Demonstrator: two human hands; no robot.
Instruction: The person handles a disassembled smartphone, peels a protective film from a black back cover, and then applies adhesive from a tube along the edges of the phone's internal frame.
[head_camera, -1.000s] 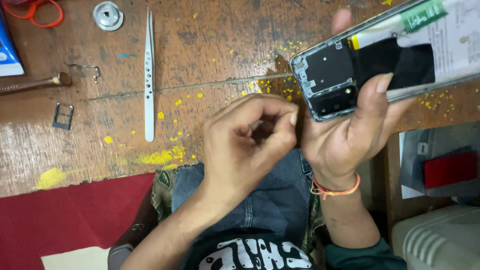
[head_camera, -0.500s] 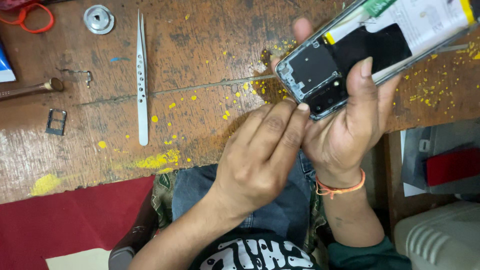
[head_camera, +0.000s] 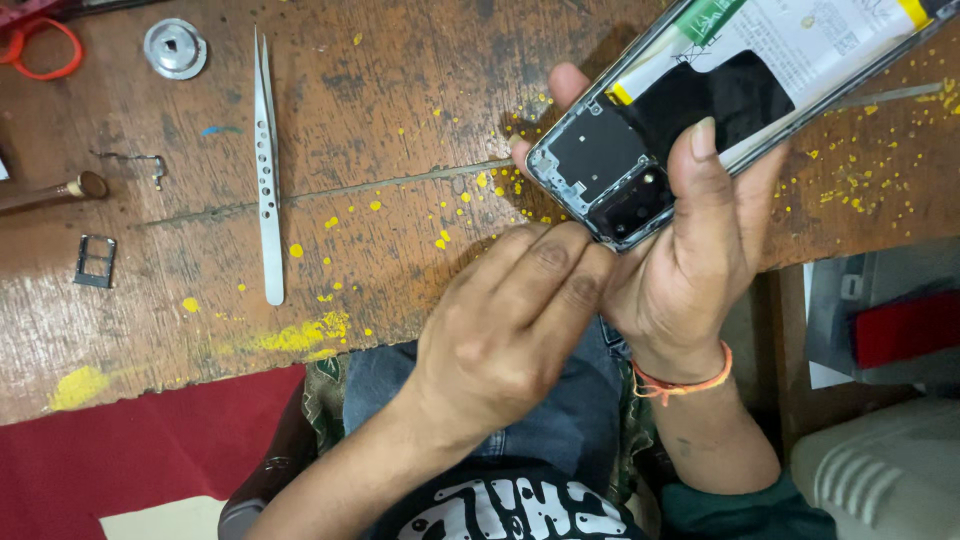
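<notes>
The right hand (head_camera: 690, 260) holds an opened smartphone (head_camera: 720, 110) with its back cover off, tilted up above the far right part of the wooden surface (head_camera: 400, 130); the thumb lies across the dark middle of the phone and the other fingers (head_camera: 565, 85) wrap round from beneath, so this hand is closed firmly about the phone's lower end. The white battery and the dark inner plate with the camera module face up. The left hand (head_camera: 510, 330) reaches in from below with its fingers drawn together and their tips pressed against the phone's lower corner, close by the camera module; whether they pinch anything small there cannot be told. An orange thread band (head_camera: 680, 380) circles the right wrist. Well apart to the left on the surface lie steel tweezers (head_camera: 266, 170), a small dark SIM tray (head_camera: 95, 260), a round metal disc (head_camera: 174, 47) and, at the far corner, an orange-handled tool (head_camera: 40, 45). Yellow specks and smears are scattered across the wood, thickest near its front edge.
</notes>
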